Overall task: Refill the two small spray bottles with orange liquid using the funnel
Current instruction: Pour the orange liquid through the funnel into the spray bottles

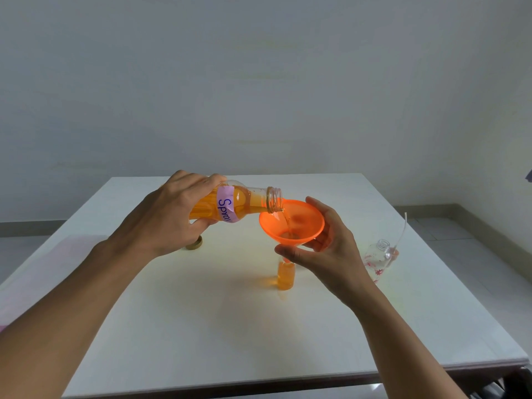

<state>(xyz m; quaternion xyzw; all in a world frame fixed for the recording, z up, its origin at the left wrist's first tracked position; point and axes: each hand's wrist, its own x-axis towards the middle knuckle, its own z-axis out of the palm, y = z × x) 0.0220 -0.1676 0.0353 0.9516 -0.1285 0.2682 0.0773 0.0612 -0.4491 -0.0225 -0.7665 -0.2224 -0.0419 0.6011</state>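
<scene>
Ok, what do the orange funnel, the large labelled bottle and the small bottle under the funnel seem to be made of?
Orange cone-shaped funnel: probably plastic, translucent and smooth; light glows through its wall. Large clear labelled bottle: likely thin plastic, glossy; see-through wall, threaded neck; lilac label looks like matte paper. Small clear bottle under the funnel: transparent, glossy; glass or plastic, cannot tell.

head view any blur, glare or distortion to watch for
head view: wide-angle bend splays the table edges; light soft, shadows faint; the small bottle under the funnel throws an orange glow on the table; the empty spray bottle at right looks smeared; pink tint at left edge.
</scene>
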